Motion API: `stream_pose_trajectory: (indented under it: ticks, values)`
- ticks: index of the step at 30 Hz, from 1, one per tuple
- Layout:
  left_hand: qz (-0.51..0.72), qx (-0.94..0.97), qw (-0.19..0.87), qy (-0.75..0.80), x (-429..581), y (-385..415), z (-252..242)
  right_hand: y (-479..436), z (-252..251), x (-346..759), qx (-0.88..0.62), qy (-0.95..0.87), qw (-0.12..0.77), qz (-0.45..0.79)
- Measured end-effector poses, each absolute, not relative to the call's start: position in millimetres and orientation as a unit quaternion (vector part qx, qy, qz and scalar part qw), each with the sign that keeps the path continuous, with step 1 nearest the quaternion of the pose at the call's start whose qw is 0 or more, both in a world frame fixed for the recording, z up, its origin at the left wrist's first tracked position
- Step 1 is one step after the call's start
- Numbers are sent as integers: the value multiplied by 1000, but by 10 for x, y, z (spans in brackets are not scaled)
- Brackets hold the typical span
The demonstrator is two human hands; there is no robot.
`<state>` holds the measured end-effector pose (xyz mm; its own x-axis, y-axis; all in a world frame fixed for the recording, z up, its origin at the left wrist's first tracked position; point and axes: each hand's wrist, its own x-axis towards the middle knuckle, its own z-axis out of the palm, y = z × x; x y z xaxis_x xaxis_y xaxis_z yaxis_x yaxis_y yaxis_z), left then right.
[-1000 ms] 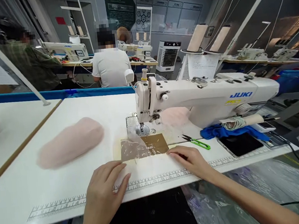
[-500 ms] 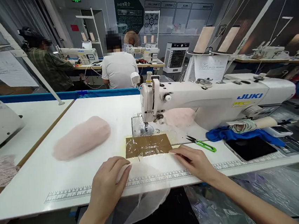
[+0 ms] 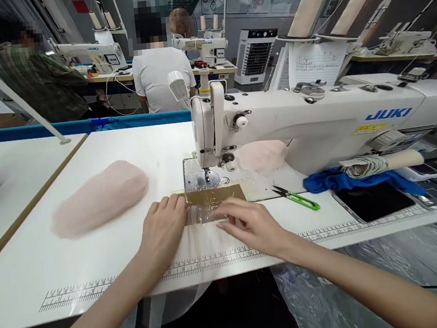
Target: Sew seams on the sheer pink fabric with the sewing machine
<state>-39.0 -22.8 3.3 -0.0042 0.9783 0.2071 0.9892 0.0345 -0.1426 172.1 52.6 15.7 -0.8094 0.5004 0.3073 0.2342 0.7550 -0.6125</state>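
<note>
My left hand lies flat, fingers together, on a sheer white fabric piece spread over the table's front edge. My right hand rests beside it with fingers stretched out, pressing the same fabric. Both fingertips reach a brown taped patch just in front of the needle of a white JUKI sewing machine. The fabric hangs off the table toward me.
A pale pink fabric bundle lies at the left. Green thread snips, a blue cloth and a dark phone sit at the right. A printed ruler runs along the table edge. Two people sit at machines behind.
Both hands have slid forward with the sheer fabric toward the needle, and the right hand moved left, closer to the left hand.
</note>
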Motion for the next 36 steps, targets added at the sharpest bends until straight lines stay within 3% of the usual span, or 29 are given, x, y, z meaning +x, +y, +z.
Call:
stream_pose_trajectory:
  ticks: [7, 10, 16, 20, 25, 30, 33, 36]
  values:
    - [4, -661, 84, -745, -515, -141, 210, 494, 246, 1609, -142, -968, 87, 189]
    - [-20, -652, 72, -755, -515, -115, 283, 472, 190, 1596, -164, -965, 93, 185]
    - [-155, -698, -119, -689, -436, 53, 251, 473, 166, 1577, -161, -966, 100, 178]
    - [-197, -699, -167, -666, -424, 83, 257, 481, 198, 1612, -170, -937, 166, 255]
    - [-327, -608, -383, -614, -366, 42, 377, 490, 217, 1555, -236, -828, 337, 381]
    - [-370, -528, -464, -607, -300, 26, 431, 477, 202, 1484, -225, -836, 328, 378]
    - [-368, -516, -478, -609, -345, 54, 413, 554, 222, 1489, -242, -872, 265, 333]
    - [-306, -591, -364, -651, -421, 132, 354, 754, 222, 1458, -323, -882, 230, 256]
